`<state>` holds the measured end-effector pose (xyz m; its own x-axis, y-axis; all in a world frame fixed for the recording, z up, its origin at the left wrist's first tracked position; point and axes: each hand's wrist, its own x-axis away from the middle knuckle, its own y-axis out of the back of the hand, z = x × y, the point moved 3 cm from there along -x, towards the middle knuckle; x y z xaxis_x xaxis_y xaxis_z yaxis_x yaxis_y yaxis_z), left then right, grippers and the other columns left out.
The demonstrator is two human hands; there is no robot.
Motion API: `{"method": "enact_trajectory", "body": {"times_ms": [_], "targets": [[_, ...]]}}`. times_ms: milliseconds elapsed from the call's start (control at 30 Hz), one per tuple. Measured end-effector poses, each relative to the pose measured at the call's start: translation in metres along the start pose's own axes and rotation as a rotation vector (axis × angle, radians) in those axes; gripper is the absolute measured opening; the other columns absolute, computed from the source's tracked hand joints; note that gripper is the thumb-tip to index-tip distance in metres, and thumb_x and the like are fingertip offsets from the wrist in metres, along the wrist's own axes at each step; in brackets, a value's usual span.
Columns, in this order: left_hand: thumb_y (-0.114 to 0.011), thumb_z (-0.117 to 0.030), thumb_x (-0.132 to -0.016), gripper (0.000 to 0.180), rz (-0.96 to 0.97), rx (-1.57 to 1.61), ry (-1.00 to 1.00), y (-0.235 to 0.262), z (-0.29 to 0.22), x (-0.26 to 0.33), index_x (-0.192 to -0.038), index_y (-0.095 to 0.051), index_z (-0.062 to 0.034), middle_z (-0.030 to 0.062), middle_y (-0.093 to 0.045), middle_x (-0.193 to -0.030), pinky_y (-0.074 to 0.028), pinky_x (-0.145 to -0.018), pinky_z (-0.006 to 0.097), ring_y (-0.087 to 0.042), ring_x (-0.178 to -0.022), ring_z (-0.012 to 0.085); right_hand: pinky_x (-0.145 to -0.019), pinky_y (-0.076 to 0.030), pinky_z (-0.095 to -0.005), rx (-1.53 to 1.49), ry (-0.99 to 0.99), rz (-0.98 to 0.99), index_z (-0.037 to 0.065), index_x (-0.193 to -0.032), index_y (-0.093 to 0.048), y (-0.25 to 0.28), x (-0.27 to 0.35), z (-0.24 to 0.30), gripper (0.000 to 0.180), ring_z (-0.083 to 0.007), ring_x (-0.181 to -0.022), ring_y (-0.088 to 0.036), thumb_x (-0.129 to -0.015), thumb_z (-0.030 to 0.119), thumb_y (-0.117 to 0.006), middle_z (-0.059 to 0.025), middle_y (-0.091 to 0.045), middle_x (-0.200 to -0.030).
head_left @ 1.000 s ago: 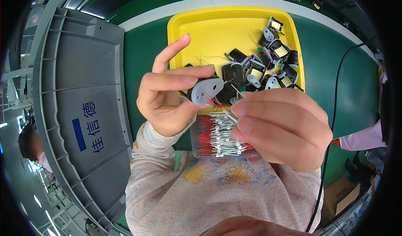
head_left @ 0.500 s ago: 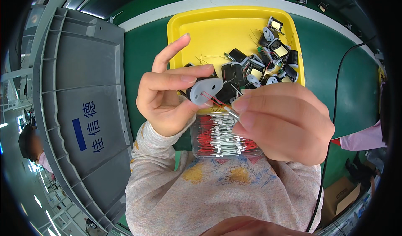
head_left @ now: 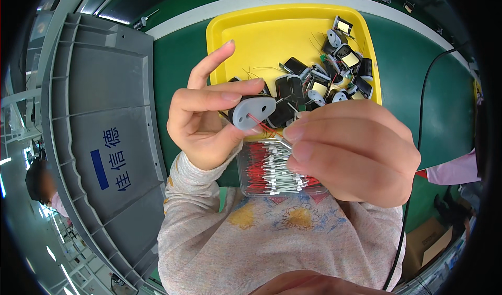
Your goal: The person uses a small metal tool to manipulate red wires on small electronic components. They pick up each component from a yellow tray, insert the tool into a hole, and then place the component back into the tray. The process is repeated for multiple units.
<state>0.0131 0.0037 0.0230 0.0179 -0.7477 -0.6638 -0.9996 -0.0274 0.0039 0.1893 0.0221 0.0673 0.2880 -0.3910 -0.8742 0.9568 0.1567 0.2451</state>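
My left hand (head_left: 201, 122) pinches a small black electronic part with a pale grey oval end cap (head_left: 253, 113) between thumb and fingers, its index finger raised. The cap has small holes, and thin red wires (head_left: 257, 119) come out of one. At the wires' far ends, my right hand (head_left: 361, 151) is closed in a pinch on a slim silvery piece (head_left: 283, 141); its kind is mostly hidden by the fingers. Below the hands stands a clear plastic box (head_left: 243, 191) of short red and white wire leads (head_left: 280, 170).
A yellow tray (head_left: 235, 20) lies behind my hands, with several similar black parts (head_left: 298, 88) heaped at its right. To the left stands a large grey plastic crate (head_left: 104, 112). A black cable (head_left: 421, 106) runs down the right side. Another person's pink sleeve (head_left: 452, 170) shows at far right.
Both hands have shifted slightly to the left with the part and the silvery piece. The capped part has turned a little. Both grips are kept.
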Motion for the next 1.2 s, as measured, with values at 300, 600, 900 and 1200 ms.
{"method": "enact_trajectory", "body": {"times_ms": [300,600,900,1200], "targets": [[-0.076,-0.002,-0.067,0.037,-0.003,0.025,-0.008,0.0002,0.0019,0.0009,-0.093,-0.050,-0.0030,0.0226,-0.066,-0.091,-0.028,-0.103,0.052,-0.042,-0.121,0.0416,-0.053,-0.052,-0.0272,0.016,0.013,0.048,0.000,-0.082,-0.064,0.0023,-0.0010,-0.0001,0.025,-0.0239,-0.066,-0.064,-0.059,0.002,-0.075,-0.0132,-0.065,-0.079],[-0.077,-0.002,-0.066,0.039,-0.005,0.042,0.009,-0.0007,0.0009,0.0010,-0.094,-0.050,-0.0028,0.0225,-0.066,-0.091,-0.029,-0.103,0.051,-0.041,-0.122,0.0418,-0.055,-0.053,-0.0274,0.016,0.040,0.042,0.000,-0.083,-0.063,0.0024,0.0006,-0.0018,0.027,-0.0240,-0.067,-0.064,-0.059,0.003,-0.075,-0.0134,-0.065,-0.080],[-0.077,-0.003,-0.066,0.039,-0.015,0.038,0.003,-0.0009,0.0013,0.0015,-0.094,-0.050,-0.0028,0.0226,-0.066,-0.091,-0.031,-0.102,0.051,-0.040,-0.123,0.0422,-0.054,-0.053,-0.0284,-0.003,0.005,0.041,0.000,-0.083,-0.063,0.0013,-0.0004,0.0008,0.025,-0.0247,-0.068,-0.064,-0.060,0.004,-0.074,-0.0135,-0.065,-0.080],[-0.077,-0.003,-0.068,0.038,-0.009,0.037,0.011,-0.0002,0.0004,0.0013,-0.094,-0.049,-0.0028,0.0227,-0.066,-0.091,-0.030,-0.102,0.049,-0.039,-0.124,0.0414,-0.055,-0.053,-0.0281,0.046,0.010,-0.013,0.000,-0.084,-0.063,-0.0008,0.0013,0.0017,0.027,-0.0250,-0.068,-0.064,-0.060,0.004,-0.075,-0.0129,-0.065,-0.080]]}}
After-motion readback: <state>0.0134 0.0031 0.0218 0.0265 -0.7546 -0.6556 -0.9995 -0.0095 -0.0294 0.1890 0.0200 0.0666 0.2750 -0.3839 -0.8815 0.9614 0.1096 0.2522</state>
